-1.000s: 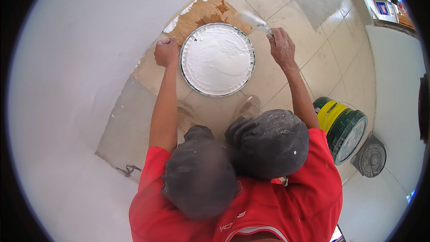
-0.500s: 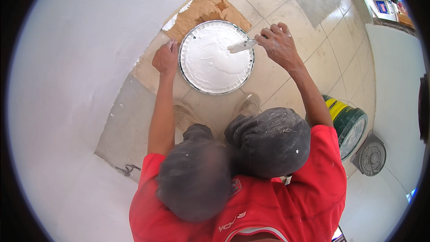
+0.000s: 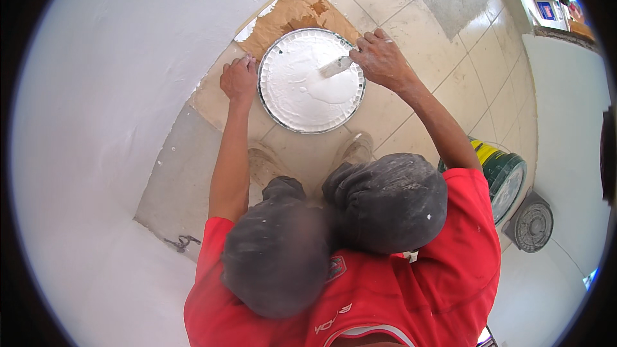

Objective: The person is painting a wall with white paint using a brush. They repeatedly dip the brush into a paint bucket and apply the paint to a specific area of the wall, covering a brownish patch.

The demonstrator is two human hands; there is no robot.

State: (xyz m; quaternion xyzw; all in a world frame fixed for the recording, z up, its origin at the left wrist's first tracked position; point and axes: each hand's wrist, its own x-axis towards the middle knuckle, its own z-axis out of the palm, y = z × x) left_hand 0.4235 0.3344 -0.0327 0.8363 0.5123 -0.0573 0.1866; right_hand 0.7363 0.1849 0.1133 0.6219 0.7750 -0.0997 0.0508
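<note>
A round container (image 3: 302, 99) with a ribbed rim, spread with smooth white paste, lies on the floor in front of my feet; its sides are hidden. My right hand (image 3: 384, 61) grips a putty knife (image 3: 335, 66) by its handle at the right rim. The blade, smeared white, reaches in over the paste. At the left rim, my left hand (image 3: 238, 80) has its fingers pinched together; whatever lies between them is too small to tell. Brown paper (image 3: 289, 16), stained and smeared with white, lies beyond the container.
A pale wall (image 3: 116, 103) rises close on my left. To the right stand a green bucket with a yellow band (image 3: 498, 170) and a grey round-patterned lid (image 3: 533, 222). A dark cord-like scrap (image 3: 182, 242) lies at the lower left on the floor tiles (image 3: 379, 115).
My right hand has moved left and a little closer to the container, and the knife blade has shifted left over the paste. My left hand stays almost in place.
</note>
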